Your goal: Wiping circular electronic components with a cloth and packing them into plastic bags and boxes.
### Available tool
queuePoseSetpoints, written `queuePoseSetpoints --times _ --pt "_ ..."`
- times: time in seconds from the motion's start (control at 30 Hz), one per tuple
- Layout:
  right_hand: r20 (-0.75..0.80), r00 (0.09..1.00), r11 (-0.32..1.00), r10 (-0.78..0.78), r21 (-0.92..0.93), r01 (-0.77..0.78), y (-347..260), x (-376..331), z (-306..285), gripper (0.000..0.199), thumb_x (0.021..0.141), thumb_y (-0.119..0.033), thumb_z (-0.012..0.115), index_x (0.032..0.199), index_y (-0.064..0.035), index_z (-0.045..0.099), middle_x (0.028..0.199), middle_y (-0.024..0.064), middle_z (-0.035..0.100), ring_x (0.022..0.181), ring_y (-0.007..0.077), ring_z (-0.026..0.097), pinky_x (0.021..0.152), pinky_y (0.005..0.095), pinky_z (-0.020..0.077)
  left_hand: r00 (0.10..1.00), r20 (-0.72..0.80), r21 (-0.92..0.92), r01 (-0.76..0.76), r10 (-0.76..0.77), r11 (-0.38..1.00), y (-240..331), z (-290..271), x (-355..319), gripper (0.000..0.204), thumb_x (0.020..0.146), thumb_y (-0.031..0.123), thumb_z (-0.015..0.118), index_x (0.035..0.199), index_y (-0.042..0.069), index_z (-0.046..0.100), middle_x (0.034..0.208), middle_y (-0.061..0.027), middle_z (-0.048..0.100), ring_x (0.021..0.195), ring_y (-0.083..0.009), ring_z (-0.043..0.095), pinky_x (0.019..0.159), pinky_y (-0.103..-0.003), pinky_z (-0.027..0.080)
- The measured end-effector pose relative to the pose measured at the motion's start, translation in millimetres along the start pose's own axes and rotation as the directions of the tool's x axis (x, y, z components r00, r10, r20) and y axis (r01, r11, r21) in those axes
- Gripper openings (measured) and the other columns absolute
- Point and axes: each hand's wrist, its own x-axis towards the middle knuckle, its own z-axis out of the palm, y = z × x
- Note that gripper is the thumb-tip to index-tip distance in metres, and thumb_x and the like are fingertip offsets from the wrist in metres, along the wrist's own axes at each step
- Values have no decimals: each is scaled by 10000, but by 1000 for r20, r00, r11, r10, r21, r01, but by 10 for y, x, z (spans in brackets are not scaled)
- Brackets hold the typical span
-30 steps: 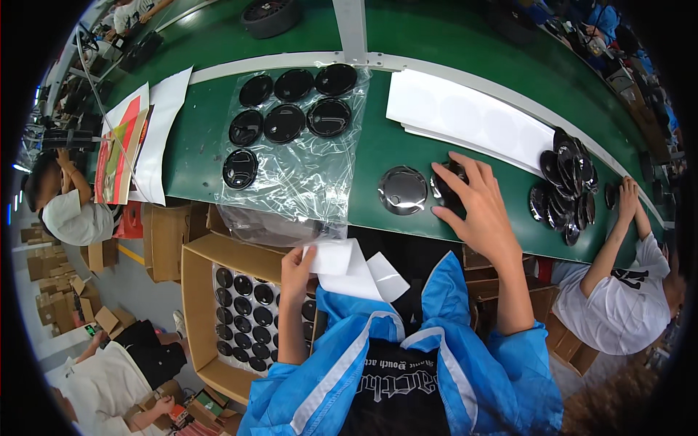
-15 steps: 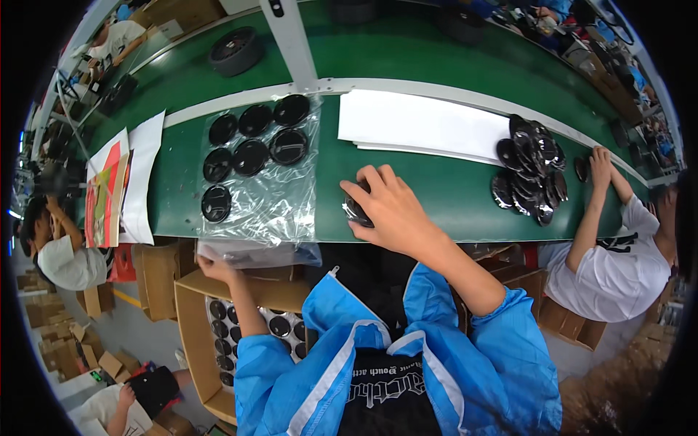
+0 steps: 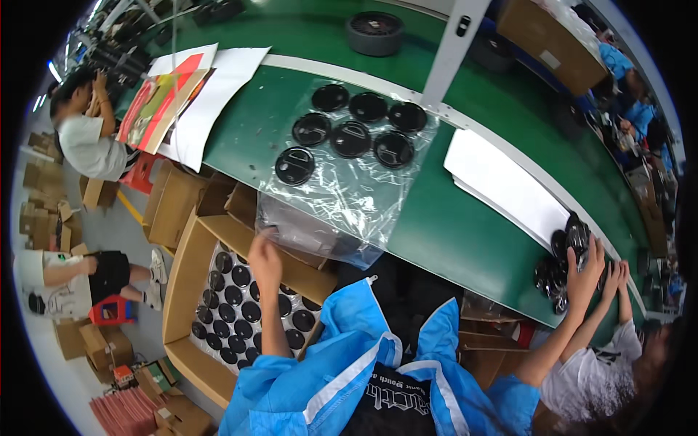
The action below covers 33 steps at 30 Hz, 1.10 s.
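Several glossy black round discs (image 3: 350, 138) lie in rows on a clear plastic bag (image 3: 356, 211) spread over the green bench. My left hand (image 3: 266, 260) is closed at the bag's near left corner, which hangs over the bench edge; its fingertips pinch the plastic. Far to the right, my right hand (image 3: 584, 280) reaches over a heap of similar black discs (image 3: 552, 280). Its fingers are stretched and apart, touching the heap. Beneath the bench edge, an open cardboard box (image 3: 190, 291) holds more discs in rows on plastic.
White sheets (image 3: 502, 185) lie between the bag and the heap. Printed sheets (image 3: 163, 109) rest farther left. A metal post (image 3: 454, 54) rises behind the bag, near a black wheel (image 3: 374, 33). A co-worker's hands (image 3: 618, 280) are close beside my right hand.
The view has turned left. My right hand has gone from beside the bag, where it gripped a disc, to the heap at the right. My left hand stays at the bag's edge.
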Motion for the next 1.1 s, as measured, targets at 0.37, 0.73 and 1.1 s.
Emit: queuePoseSetpoints --times 0.37,0.73,1.1 --pt "-216 508 158 -834 789 594 -5136 685 926 429 938 -280 807 1312 -78 748 1569 157 605 1509 361 507 1284 534 349 853 16 338 -495 521 800 1692 465 -248 484 963 314 805 1380 85 718 1531 -178 602 1467 -388 519 1242 -582 343" --pt "-49 935 189 -352 974 122 -4236 1592 437 292 1091 -223 649 1080 53 742 940 170 772 858 210 718 804 342 554 875 68 352 -471 479 809 1673 302 -200 458 942 345 822 1328 111 743 1491 -147 614 1450 -387 531 1266 -628 275" --pt "196 945 704 -262 709 48 -2899 -80 102 474 910 -197 834 1332 -19 710 1278 184 675 1194 361 636 1041 445 504 901 31 168 -431 432 887 2027 390 0 290 948 298 821 1136 78 805 1378 -140 651 1313 -363 596 1253 -601 320"
